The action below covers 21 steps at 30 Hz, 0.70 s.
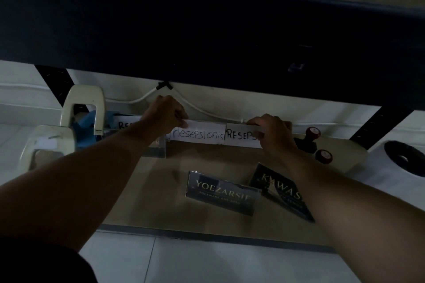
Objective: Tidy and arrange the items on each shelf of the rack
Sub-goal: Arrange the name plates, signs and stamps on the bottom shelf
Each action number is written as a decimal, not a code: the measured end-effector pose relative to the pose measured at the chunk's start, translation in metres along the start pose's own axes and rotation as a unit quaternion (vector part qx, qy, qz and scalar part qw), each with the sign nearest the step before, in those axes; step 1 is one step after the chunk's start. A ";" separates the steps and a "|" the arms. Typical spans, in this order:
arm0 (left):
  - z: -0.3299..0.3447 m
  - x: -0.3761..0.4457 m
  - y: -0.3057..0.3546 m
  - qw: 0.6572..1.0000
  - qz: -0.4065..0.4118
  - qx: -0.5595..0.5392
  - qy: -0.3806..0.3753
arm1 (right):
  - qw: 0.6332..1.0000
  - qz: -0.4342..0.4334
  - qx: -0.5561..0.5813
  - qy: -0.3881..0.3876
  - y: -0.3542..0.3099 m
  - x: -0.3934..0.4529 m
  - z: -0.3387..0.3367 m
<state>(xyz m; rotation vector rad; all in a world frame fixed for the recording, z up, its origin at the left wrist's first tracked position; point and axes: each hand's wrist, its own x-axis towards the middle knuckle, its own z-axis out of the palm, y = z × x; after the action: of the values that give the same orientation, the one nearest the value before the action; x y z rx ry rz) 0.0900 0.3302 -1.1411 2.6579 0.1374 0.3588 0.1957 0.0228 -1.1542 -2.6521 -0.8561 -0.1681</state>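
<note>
Two white paper name signs in clear stands are held at the back of the beige rack shelf [161,202], side by side, long axes running left to right along the wall. The handwritten "Resepsionis" sign [199,135] is pinched at its upper left corner by the left hand [164,114], fingers curled over the top edge. The block-lettered "RESEP" sign [241,136] is gripped at its right end by the right hand [274,134], fingers wrapped over it. The inner edges touch — any straightening seems to turn on keeping that line. Nearer the front edge lie two dark printed nameplates — "YOEZARSIE" [222,192] and "KAWAS" [281,190] — each nearer the right hand.
</note>
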 end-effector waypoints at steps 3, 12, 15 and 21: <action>0.000 -0.001 0.002 1.000 0.004 -0.002 -0.001 | 1.000 -0.004 0.017 0.002 0.005 0.002 0.002; -0.007 -0.018 0.028 0.997 0.037 0.035 0.064 | 0.999 -0.042 -0.023 0.004 0.003 -0.009 -0.021; -0.013 -0.031 0.053 0.995 0.070 -0.005 0.064 | 0.996 -0.071 -0.037 -0.029 -0.005 -0.018 -0.043; -0.011 -0.074 0.105 0.990 0.021 -0.086 -0.110 | 0.992 -0.069 -0.003 -0.104 -0.037 -0.071 -0.060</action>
<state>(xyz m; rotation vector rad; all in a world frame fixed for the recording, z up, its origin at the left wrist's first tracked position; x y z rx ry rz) 0.0201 0.2296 -1.1015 2.5110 -0.0172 0.0841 0.1165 -0.0093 -1.1031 -2.6496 -1.1061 0.0739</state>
